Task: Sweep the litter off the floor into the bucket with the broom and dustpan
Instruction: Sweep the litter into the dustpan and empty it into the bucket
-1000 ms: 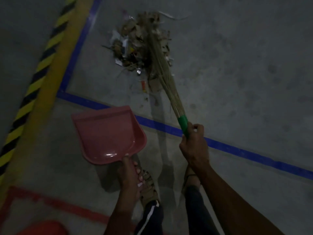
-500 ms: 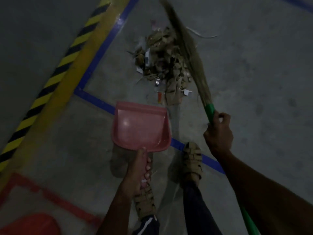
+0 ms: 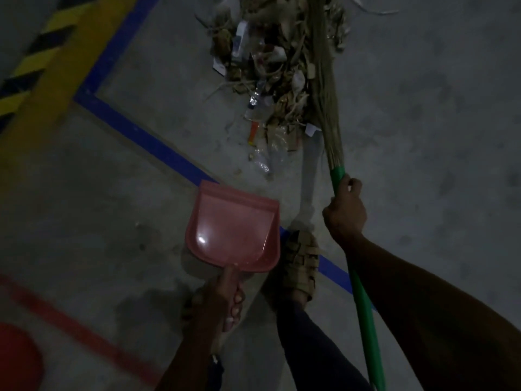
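Observation:
A pile of litter [image 3: 270, 69], dry leaves, paper scraps and clear plastic, lies on the grey floor at the top centre. My right hand [image 3: 345, 213] grips the green handle of a straw broom [image 3: 324, 80], whose bristles lie along the right side of the pile. My left hand [image 3: 222, 300] grips the handle of a pink dustpan [image 3: 234, 227]. The pan hangs empty just above the floor, short of the pile, its open lip facing the litter. A red rounded shape [image 3: 17, 359], perhaps the bucket, shows at the bottom left corner.
A blue floor line [image 3: 135, 131] runs diagonally between the dustpan and the pile. Yellow-and-black hazard tape [image 3: 42, 57] borders the left side. A red floor line [image 3: 70, 328] crosses the lower left. My sandalled foot [image 3: 301, 261] stands beside the dustpan.
I have stepped closer to the pile. The broom swung from the middle of the litter to its right side, and the dustpan turned and moved towards the pile.

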`<act>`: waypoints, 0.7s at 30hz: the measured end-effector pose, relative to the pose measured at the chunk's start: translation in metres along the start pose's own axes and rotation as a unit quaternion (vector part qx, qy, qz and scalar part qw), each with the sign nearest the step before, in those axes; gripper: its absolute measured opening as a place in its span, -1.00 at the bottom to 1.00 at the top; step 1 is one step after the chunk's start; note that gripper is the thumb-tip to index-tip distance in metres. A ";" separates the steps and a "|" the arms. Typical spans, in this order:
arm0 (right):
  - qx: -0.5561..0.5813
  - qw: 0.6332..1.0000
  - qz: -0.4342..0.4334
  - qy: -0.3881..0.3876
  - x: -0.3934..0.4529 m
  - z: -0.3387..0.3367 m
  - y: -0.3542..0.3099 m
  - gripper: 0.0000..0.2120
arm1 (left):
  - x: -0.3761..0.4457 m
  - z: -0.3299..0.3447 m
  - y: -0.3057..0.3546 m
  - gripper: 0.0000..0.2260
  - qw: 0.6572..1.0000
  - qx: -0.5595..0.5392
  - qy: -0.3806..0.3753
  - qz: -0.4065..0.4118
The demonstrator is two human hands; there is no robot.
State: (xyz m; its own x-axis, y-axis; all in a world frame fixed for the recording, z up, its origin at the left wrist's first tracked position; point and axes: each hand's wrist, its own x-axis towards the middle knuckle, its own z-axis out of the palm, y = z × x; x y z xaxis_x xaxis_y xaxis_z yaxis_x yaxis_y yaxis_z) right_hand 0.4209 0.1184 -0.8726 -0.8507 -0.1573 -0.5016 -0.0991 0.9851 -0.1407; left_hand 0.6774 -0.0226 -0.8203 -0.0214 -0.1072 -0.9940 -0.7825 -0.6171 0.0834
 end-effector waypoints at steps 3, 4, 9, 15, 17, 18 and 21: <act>0.004 1.000 -0.012 0.003 0.017 0.016 0.019 -0.28 | 0.029 0.014 0.006 -0.54 0.999 -0.014 0.019 -0.025; 0.004 1.000 -0.011 0.007 0.024 0.020 0.025 -0.28 | 0.040 0.017 0.009 -0.53 0.999 -0.012 0.016 -0.029; -0.002 1.000 -0.002 0.017 0.054 0.042 0.049 -0.20 | 0.081 0.016 0.032 -0.53 0.996 -0.061 -0.055 -0.046; 0.005 1.000 0.000 0.000 0.086 0.052 0.053 -0.14 | 0.106 0.018 0.077 -0.57 0.995 -0.056 -0.079 -0.008; 0.032 0.999 0.000 0.011 0.089 0.056 0.053 -0.21 | 0.111 0.022 0.088 -0.57 0.997 -0.031 -0.075 0.015; 0.050 0.999 0.000 0.016 0.088 0.057 0.054 -0.25 | 0.114 0.024 0.093 -0.57 0.997 -0.020 -0.072 0.027; 0.085 0.996 -0.001 0.017 0.078 0.063 0.057 -0.39 | 0.118 0.030 0.103 -0.57 0.997 0.005 -0.068 0.042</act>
State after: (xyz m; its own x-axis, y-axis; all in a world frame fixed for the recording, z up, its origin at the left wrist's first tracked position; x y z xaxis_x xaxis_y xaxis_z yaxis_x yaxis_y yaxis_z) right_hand 0.3816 0.1578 -0.9730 -0.8676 -0.1542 -0.4727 -0.0145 0.9581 -0.2860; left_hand 0.5758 -0.0752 -0.9313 -0.1707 -0.0502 -0.9840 -0.7801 -0.6032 0.1661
